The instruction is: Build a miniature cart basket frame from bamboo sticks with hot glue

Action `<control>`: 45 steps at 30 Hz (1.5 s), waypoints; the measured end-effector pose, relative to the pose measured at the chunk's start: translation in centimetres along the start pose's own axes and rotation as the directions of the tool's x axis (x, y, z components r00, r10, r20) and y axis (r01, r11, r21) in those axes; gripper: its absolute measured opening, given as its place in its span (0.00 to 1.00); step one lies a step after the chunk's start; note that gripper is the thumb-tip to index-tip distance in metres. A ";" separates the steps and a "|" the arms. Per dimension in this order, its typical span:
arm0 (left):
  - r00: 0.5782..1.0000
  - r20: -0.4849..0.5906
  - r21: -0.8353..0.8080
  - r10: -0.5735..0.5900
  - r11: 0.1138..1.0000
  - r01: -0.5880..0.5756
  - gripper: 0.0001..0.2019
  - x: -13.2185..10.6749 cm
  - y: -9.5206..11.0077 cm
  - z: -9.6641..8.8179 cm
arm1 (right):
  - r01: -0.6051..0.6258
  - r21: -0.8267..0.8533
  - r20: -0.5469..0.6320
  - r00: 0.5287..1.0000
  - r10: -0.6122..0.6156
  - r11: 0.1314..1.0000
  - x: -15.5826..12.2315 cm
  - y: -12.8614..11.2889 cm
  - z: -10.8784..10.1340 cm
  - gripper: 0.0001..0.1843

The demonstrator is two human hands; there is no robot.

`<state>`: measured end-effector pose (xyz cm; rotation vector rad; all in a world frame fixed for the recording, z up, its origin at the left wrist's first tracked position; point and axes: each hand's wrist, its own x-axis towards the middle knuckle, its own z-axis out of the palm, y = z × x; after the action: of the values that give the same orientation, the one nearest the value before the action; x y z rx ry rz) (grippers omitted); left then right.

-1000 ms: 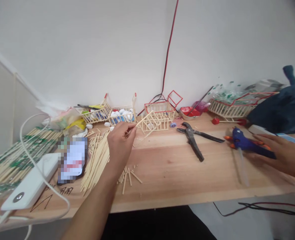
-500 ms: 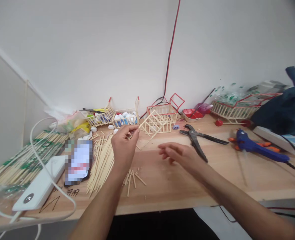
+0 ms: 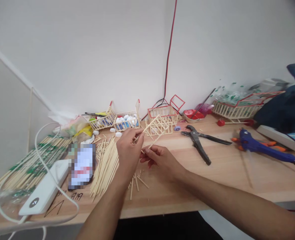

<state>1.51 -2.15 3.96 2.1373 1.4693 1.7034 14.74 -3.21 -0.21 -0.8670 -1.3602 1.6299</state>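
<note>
My left hand (image 3: 128,146) is closed in a pinch on a small frame of thin wooden sticks (image 3: 150,125), which it holds tilted above the table. My right hand (image 3: 161,161) is beside it, its thumb and fingers closed at the frame's lower stick near the left fingertips. Behind the frame stands a slatted stick basket (image 3: 174,118) with a red rim and handle; the overlap hides where one ends and the other begins. Under and beside my left forearm lies a pile of long bare sticks (image 3: 104,166), with short cut pieces (image 3: 136,183) to its right.
Pliers (image 3: 196,143) and a blue glue gun (image 3: 265,146) lie on the right. Two stick baskets (image 3: 126,123) and a red paint tray (image 3: 193,115) stand near the wall. A larger stick cart (image 3: 237,108), a phone (image 3: 82,166) and a white power strip (image 3: 46,186) flank the work area.
My right hand has moved left and up to the stick frame, closing its fingers near my left hand. My left hand keeps its hold. The whole view has shifted slightly.
</note>
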 end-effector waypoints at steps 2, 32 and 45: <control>1.000 0.002 -0.010 0.006 1.000 -0.006 0.05 0.0 0.1 0.0 | 0.011 -0.002 -0.010 1.000 -0.011 1.000 0.1 0.2 -0.1 0.20; 0.590 0.717 -0.524 -0.371 0.272 0.807 0.14 0.2 -2.0 0.9 | 0.059 0.064 0.019 0.998 -0.060 0.996 -1.4 -0.8 -0.1 0.18; 0.595 0.740 -0.526 -0.314 0.282 0.802 0.13 0.0 -1.7 1.0 | 0.028 0.044 0.046 0.998 -0.030 0.999 -1.4 -0.5 0.2 0.18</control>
<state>1.20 -0.77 2.64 1.0846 0.7863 1.0268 15.22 -4.53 0.35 -0.7845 -1.3580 1.6609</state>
